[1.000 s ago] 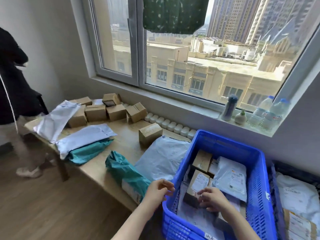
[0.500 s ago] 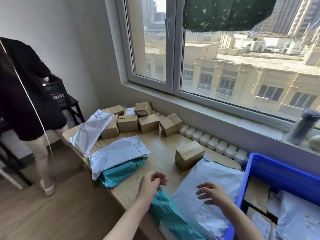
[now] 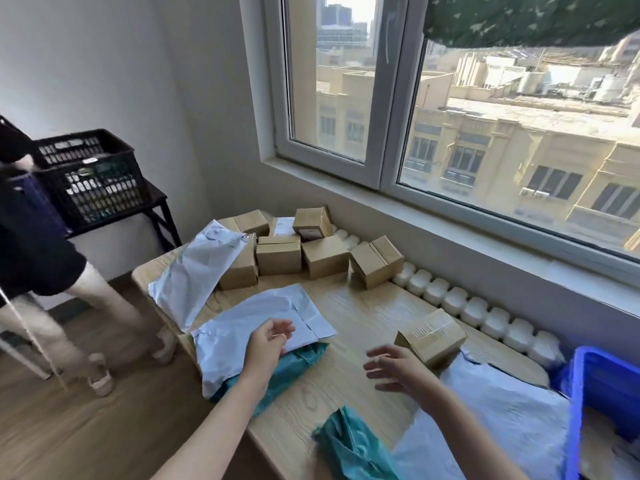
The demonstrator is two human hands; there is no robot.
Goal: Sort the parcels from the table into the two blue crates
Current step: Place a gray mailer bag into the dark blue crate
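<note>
The step in hand looks like the reach for the next parcel: both hands are out over the light wooden table point(image 3: 356, 313) and neither has hold of anything. The left hand point(image 3: 268, 344) hangs with loosely curled fingers over a crumpled white plastic mailer bag point(image 3: 235, 330), which lies on a teal plastic mailer bag point(image 3: 294, 365) near the table's front edge; whether the fingertips touch the white bag I cannot tell. The right hand point(image 3: 398, 370) is spread flat and empty, just beside a small brown cardboard box point(image 3: 431, 336) that rests partly on a large white plastic mailer point(image 3: 502, 410). Most parcels are unsorted, among them a cluster of brown cardboard boxes point(image 3: 280, 254) at the far end and a second teal bag point(image 3: 353, 445) at the near edge. The next move calls for closing on one parcel, probably the white bag or the small box, and carrying it right to the blue plastic crate point(image 3: 576, 403). Only that crate's corner shows; its contents are cut off, and the second blue crate is out of view. The teal bag is mostly covered, labels are unreadable, and the row of white rounded lumps point(image 3: 478, 311) along the wall is hard to identify
</note>
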